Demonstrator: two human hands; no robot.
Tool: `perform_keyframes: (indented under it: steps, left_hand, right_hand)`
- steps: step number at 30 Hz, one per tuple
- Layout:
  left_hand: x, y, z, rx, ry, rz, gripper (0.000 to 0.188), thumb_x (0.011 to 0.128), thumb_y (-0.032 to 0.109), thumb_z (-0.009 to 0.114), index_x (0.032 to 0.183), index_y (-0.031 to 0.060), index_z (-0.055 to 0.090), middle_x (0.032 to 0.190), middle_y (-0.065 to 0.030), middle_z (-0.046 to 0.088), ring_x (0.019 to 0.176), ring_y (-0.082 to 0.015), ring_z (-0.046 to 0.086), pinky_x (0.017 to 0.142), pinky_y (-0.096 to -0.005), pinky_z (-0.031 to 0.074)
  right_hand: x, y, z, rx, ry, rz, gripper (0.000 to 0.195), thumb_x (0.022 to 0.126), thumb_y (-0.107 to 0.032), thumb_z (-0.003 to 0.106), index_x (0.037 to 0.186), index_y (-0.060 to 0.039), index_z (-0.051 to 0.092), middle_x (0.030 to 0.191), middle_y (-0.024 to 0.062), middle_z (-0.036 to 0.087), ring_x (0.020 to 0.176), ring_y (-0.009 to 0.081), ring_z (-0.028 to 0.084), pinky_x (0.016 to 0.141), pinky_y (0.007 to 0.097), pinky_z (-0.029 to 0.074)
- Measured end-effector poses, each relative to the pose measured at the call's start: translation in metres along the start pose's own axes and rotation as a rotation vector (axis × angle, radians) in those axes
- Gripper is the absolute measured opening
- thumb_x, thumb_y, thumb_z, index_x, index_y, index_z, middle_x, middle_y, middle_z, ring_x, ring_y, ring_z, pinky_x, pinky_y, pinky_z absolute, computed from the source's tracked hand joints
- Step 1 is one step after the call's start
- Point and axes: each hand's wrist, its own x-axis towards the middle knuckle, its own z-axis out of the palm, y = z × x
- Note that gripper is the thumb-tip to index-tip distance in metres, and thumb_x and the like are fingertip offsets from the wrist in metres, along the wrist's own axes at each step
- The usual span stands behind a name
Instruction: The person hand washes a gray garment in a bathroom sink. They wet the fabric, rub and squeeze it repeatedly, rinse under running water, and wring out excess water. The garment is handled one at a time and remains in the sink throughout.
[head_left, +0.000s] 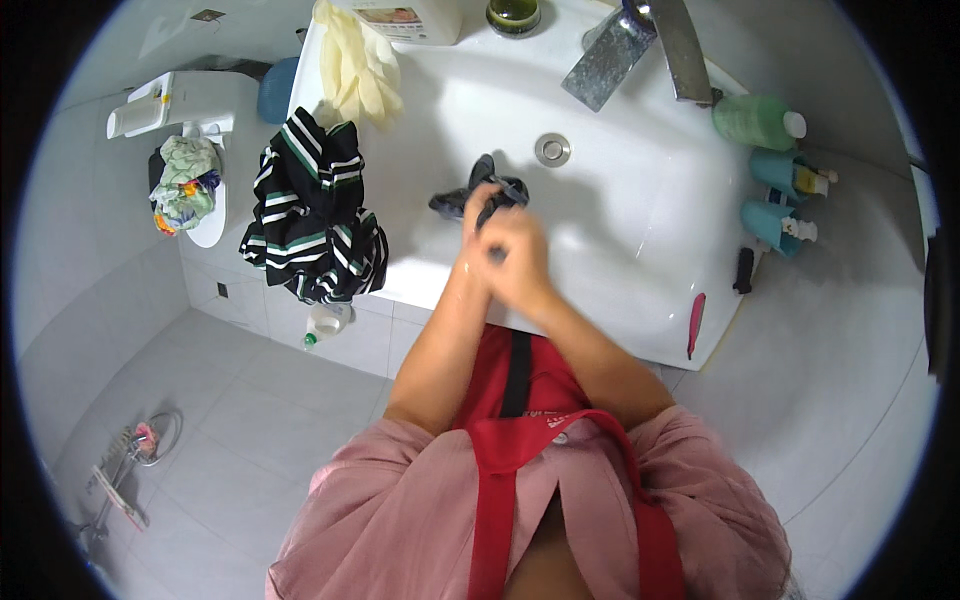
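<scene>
Over the white washbasin (600, 292), my left hand (481, 225) and my right hand (517, 251) are pressed together around a small dark wet cloth (506, 193). Its loose ends hang out beyond my fingers towards the basin floor, left of the metal drain (553, 150). Motion blurs my right hand, whose curled fingers have a dark bit of the cloth showing between them. A black, white and green striped garment (315, 217) lies over the basin's left rim. Pale yellow rubber gloves (358, 67) drape over the rim behind it.
The metal faucet (611, 56) stands at the back. Along the right rim are a green bottle (757, 121), two blue cups (772, 225), a black object (743, 270) and a pink-handled tool (697, 324). A toilet (210, 217) with crumpled cloths (186, 184) is on the left.
</scene>
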Motion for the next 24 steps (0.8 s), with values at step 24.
perform_keyframes:
  steps: [24]
  left_hand:
    - [-0.033,0.053,0.107,0.205,0.394,0.181,0.079,0.089,0.072,0.053,0.138,0.0106,0.044,0.142,-0.0064,0.04,0.131,-0.0334,0.041,0.106,-0.0543,0.037]
  right_hand:
    - [0.033,-0.005,-0.071,0.129,-0.088,0.262,0.02,0.083,-0.011,0.077,0.084,-0.0004,0.061,0.098,0.0093,0.065,0.089,0.0167,0.06,0.084,0.0295,0.047]
